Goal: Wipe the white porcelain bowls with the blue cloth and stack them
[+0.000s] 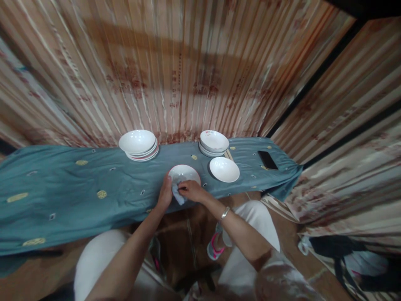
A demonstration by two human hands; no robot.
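A white bowl with a thin red rim [187, 171] is in front of me at the near edge of the table. My left hand [165, 192] grips its left side, fingers closed at the rim. Bunched in my right hand [191, 190] is a pale blue-grey cloth [178, 195], pressed against the inside of the bowl and hanging over its near rim. To the right of it sits a plain white bowl [224, 169]. Behind that stands a stack of bowls [214, 141], the top one with a red print inside. Another stack of white bowls [138, 142] is at the back left.
A teal cloth with yellow pineapple prints [72, 179] covers the long narrow table. A black phone [267, 160] lies at the right end. Pale chopstick-like sticks [229, 155] lie beside the right stack. A patterned curtain [188, 83] hangs close behind the table.
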